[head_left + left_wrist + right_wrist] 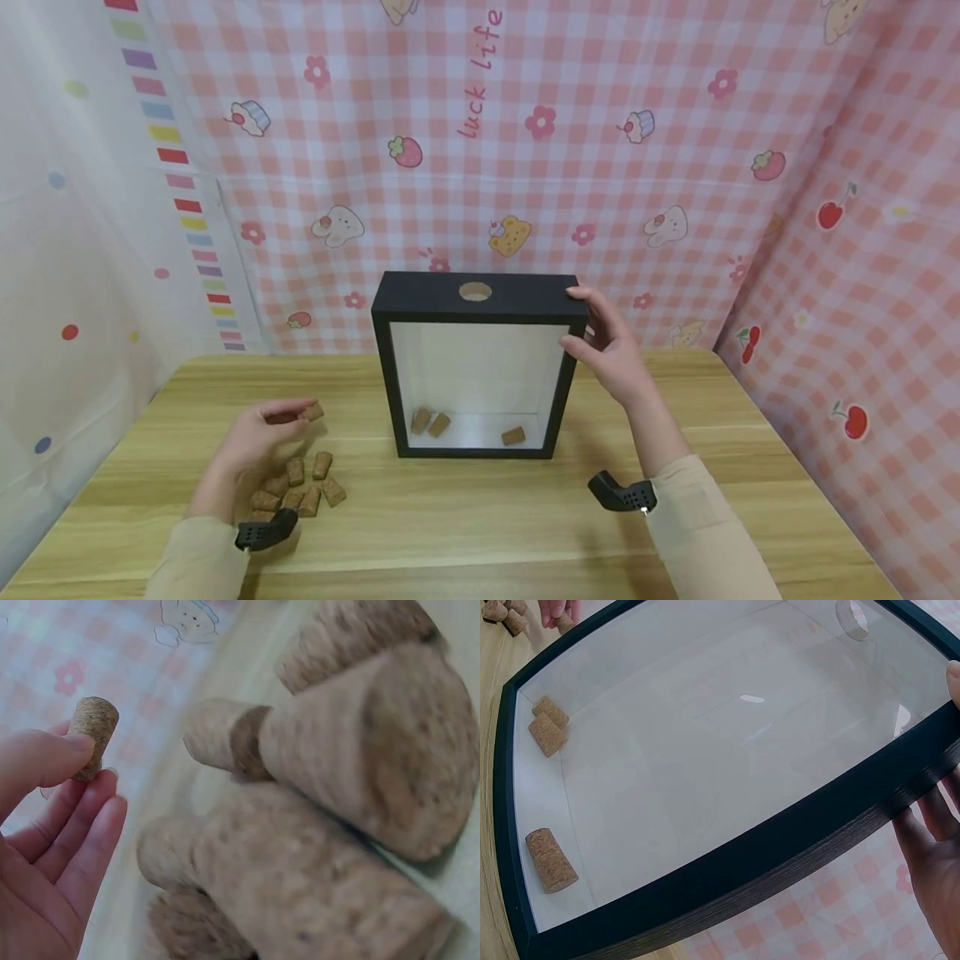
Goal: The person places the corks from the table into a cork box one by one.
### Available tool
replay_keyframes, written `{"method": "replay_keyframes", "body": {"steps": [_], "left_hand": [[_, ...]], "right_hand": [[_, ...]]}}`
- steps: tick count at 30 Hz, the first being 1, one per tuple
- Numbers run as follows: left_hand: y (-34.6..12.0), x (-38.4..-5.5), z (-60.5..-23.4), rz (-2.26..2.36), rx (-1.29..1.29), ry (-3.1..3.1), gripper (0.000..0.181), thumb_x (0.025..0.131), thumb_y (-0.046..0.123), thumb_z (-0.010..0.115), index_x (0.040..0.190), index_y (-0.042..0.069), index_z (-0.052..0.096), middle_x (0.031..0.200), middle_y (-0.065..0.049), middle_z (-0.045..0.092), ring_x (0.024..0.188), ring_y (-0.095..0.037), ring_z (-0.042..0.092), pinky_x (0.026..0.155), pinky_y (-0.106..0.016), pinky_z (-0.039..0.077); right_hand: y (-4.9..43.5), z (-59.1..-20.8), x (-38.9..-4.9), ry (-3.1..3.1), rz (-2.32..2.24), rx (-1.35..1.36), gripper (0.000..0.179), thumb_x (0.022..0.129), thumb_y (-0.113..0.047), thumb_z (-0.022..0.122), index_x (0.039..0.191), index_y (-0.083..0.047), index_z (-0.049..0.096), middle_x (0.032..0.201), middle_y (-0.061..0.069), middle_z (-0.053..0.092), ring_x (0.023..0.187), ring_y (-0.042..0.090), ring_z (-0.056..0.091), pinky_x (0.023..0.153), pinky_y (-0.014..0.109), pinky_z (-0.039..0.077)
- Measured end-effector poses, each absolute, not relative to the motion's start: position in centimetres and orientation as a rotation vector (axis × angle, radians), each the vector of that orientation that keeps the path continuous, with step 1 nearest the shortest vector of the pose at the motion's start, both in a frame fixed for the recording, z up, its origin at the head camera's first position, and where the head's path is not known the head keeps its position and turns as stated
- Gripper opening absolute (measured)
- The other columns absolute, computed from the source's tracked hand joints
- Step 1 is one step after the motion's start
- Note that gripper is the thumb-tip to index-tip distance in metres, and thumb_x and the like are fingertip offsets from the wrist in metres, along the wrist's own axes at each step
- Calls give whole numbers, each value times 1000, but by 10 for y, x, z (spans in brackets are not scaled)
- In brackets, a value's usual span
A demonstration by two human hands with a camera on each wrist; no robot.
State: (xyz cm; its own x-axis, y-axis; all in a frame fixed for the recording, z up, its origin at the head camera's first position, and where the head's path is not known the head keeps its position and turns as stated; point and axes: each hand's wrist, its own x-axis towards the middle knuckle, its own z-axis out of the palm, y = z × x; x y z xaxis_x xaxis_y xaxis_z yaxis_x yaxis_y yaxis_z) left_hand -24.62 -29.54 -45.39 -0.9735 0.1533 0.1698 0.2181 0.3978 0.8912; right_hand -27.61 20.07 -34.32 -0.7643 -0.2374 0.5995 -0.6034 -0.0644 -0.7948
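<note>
Thumb and fingers of my left hand point(258, 433) pinch a cork point(96, 731), held up off the table beside a pile of corks point(295, 472). A black shadow box frame point(480, 300) with a clear front stands upright in the middle, a round hole point(476, 292) in its top. Three corks lie inside on its floor: two close together at the left and a single cork point(551, 860) at the right. My right hand point(615, 354) grips the box's upper right corner, thumb on the front edge, fingers at the top and side.
The wooden table point(480, 525) carries the box and the loose corks. Behind it hangs a pink checked curtain point(540, 192), with more printed cloth on both sides. A black wrist camera point(622, 492) sticks out from the right sleeve, another point(267, 530) from the left.
</note>
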Motion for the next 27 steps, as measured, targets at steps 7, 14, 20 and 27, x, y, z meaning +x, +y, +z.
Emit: {"method": "replay_keyframes", "body": {"steps": [7, 14, 20, 27], "left_hand": [[-287, -245, -435, -1554, -378, -2562, 37, 95, 8, 67, 128, -8, 62, 121, -25, 64, 91, -1, 62, 75, -23, 54], [-274, -244, -412, -1611, -468, -2491, 39, 96, 7, 65, 130, -11, 58, 118, -23, 66, 92, -3, 67, 77, -22, 55], [-265, -240, -387, -1542, -477, -2495, 37, 97, 11, 66, 129, -6, 62, 113, -14, 70, 90, -3, 66, 76, -21, 55], [-254, -235, -362, -1423, -507, -2490, 34, 96, 12, 67, 126, -2, 66, 103, -9, 70, 85, -6, 65, 70, -20, 54]], "right_hand": [[201, -342, -275, -1953, 1898, 901, 58, 90, 12, 62, 139, -19, 53, 137, 6, 51, 116, 19, 49, 90, 24, 48], [201, -342, -275, -1947, 1901, 905, 59, 90, 12, 62, 139, -19, 53, 139, 6, 50, 117, 19, 49, 90, 24, 48], [202, -342, -276, -1947, 1902, 902, 58, 90, 11, 62, 139, -19, 53, 141, 6, 49, 118, 20, 49, 92, 24, 47], [201, -342, -275, -1968, 1888, 904, 56, 92, 8, 62, 140, -19, 52, 139, 6, 50, 117, 19, 49, 92, 24, 47]]}}
